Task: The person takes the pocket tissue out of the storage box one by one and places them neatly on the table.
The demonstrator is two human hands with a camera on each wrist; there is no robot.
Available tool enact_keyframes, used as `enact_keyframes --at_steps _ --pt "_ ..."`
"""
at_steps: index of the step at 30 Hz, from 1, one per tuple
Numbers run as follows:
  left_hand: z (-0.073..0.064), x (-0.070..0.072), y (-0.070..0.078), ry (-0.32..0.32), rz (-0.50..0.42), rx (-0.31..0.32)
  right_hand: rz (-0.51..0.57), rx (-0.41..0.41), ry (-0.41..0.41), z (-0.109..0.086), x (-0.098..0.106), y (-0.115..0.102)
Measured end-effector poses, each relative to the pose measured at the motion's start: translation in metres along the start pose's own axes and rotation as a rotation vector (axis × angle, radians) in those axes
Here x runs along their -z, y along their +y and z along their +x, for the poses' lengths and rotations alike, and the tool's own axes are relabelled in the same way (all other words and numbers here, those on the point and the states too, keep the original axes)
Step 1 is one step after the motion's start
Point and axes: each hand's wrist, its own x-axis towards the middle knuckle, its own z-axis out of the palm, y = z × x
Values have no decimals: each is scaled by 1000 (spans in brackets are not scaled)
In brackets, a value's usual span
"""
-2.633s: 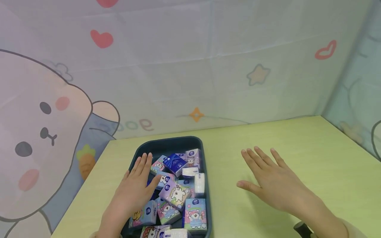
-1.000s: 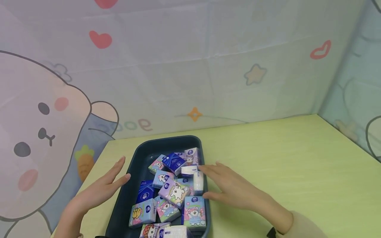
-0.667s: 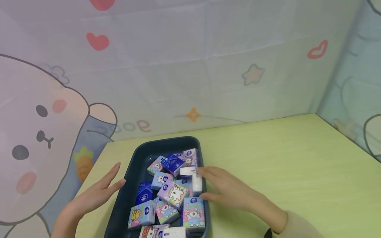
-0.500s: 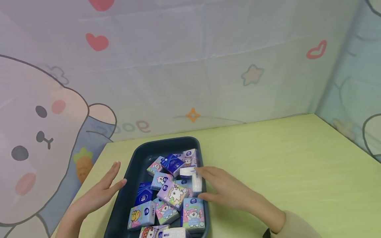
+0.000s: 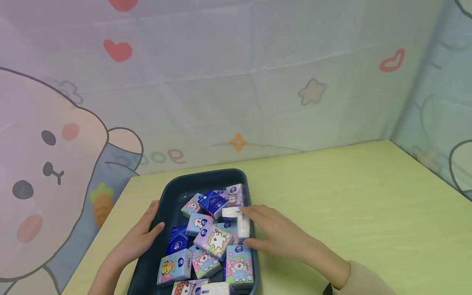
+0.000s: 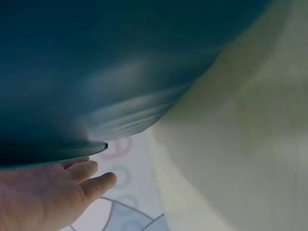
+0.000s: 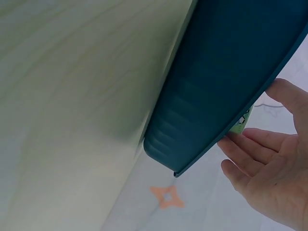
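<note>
A dark teal plastic tray (image 5: 206, 175) holds a loose pile of tissue packs, among them a lilac one (image 5: 214, 241) with a white cartoon animal. My left hand (image 5: 137, 242) lies along the tray's left rim, fingers extended and thumb over the edge. The left wrist view has that hand (image 6: 53, 192) just at the rim. On the opposite side, my right hand (image 5: 278, 231) reaches its fairly straight fingers over the right rim, fingertips by the white-ended packs (image 5: 243, 226). In the right wrist view, the right hand's fingers (image 7: 250, 151) meet the rim from outside.
The tray stands on the left part of a yellow-green table (image 5: 332, 196). A cloth backdrop (image 5: 206, 82) with cartoon prints rises behind the table and along its right side. A carton-like blue pack (image 5: 178, 239) leans near the tray's left wall.
Both hands have come from over the tray and table to the tray's two sides. Within the last half second my left hand has shifted right onto the left rim; my right hand has barely moved.
</note>
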Motion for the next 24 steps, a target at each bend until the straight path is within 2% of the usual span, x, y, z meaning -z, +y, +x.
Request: enact_keyframes --at_steps 5,10,17,24 --pt "2 -6 -2 65 -5 3 -11 4 16 2 -1 0" --pt "3 -10 -2 100 -23 15 -27 17 35 2 -2 -1" --pt "5 -15 -6 110 -30 18 -58 34 58 4 -5 -2" --pt "6 -19 -7 117 -52 39 -53 12 61 6 -6 -4"
